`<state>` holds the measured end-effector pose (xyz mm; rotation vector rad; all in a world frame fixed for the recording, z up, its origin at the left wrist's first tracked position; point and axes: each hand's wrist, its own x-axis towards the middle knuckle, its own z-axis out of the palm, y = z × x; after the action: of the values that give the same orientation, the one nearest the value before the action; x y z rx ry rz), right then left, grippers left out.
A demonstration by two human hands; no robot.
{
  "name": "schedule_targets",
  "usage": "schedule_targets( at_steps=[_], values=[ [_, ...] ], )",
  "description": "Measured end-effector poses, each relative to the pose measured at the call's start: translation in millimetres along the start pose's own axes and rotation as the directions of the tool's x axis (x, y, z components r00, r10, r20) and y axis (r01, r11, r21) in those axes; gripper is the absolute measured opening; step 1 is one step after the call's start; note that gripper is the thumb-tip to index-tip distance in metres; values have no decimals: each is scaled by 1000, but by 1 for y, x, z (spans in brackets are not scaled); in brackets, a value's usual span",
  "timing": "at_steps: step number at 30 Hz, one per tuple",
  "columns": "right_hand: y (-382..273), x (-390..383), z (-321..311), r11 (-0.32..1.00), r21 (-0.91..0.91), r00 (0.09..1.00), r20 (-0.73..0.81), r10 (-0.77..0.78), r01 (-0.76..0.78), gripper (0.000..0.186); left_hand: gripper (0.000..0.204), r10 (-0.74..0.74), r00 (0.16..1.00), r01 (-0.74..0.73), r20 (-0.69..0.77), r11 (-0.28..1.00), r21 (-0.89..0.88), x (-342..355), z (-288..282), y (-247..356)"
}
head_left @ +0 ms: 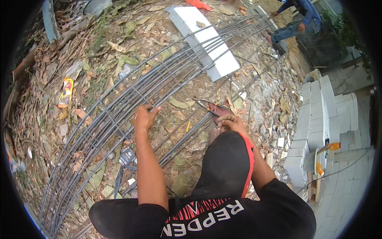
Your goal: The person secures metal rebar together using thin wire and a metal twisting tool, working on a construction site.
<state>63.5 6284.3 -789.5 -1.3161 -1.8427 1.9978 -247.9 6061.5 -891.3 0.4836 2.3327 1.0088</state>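
Note:
A long cage of thin steel rebar point(159, 68) with square cross ties runs from the lower left to the upper right. My left hand point(145, 118) is at its near edge, with bent fingers around a bar where a cross tie meets it. In my right hand point(232, 122), beside my knee, is one handle of a pair of pincers point(203, 106) with dark handles and orange bands. Their jaws point left, away from the cage. Part of my right palm is hidden behind the knee. Loose rebar rods point(185, 137) lie on the ground between my arms.
A white block point(223, 59) props up the cage. Another person point(304, 20) sits at the far right end. Stacked grey blocks point(310, 115) stand at right, with a bucket point(310, 162) nearby. Dry leaves, rubble and a yellow wrapper point(66, 91) cover the ground.

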Motion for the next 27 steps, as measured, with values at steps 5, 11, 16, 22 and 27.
schedule_targets(
  at_steps=[5,11,16,22,27],
  values=[
    [-31,-31,13,942,-314,993,53,-105,116,27,28,21,999,-21,-47,1000,-4,1,-4,-17],
    [-60,-21,28,386,-919,996,65,-54,81,27,25,-92,995,92,-42,996,8,-6,-11,6],
    [27,28,42,419,-858,954,250,-167,298,23,28,8,979,-3,-203,1000,26,-10,19,-8],
    [64,49,89,755,-449,872,346,-347,478,34,31,-33,976,28,-216,999,-25,-30,3,-12],
    [70,71,89,907,-401,982,177,-60,128,30,30,84,977,-91,-198,996,-25,-20,2,11]
  ],
)
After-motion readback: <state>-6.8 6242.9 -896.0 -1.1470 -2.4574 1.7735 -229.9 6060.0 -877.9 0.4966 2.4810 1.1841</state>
